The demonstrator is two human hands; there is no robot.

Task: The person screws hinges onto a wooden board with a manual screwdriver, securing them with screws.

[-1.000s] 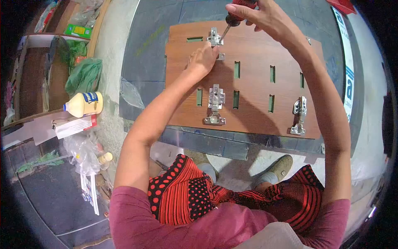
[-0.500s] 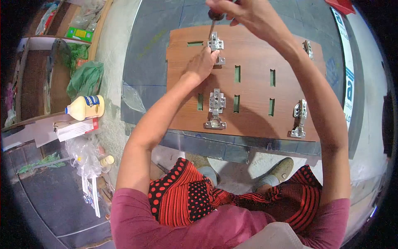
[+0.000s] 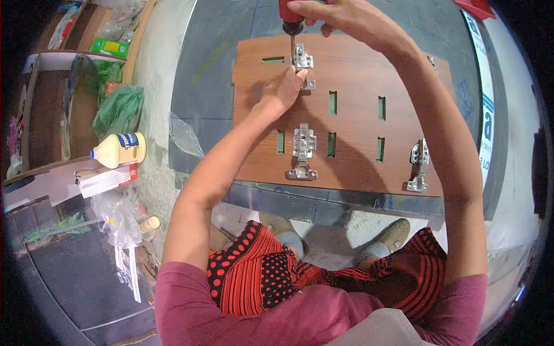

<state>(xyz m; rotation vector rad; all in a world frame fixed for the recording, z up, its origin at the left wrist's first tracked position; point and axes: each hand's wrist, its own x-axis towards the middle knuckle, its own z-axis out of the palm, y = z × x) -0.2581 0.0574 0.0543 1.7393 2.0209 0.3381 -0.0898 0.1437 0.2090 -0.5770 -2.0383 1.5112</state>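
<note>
Dark worktop (image 3: 210, 86) beneath a slotted brown board (image 3: 358, 63), likely for flat support | upper-left hinge (image 3: 301, 56) on board | left hand (image 3: 281, 89): fingers pinching the hinge's near part, apparently steadying it | right hand (image 3: 346, 14): fingers grasping screwdriver (image 3: 293, 29) handle, shaft reaching the hinge's left side, probably keeping it aligned

A short-sleeved plum top (image 3: 190, 311) is worn with black-and-red dotted, striped bottoms (image 3: 245, 282), greyish socks (image 3: 376, 252) and olive-toned shoes (image 3: 395, 233).
</note>
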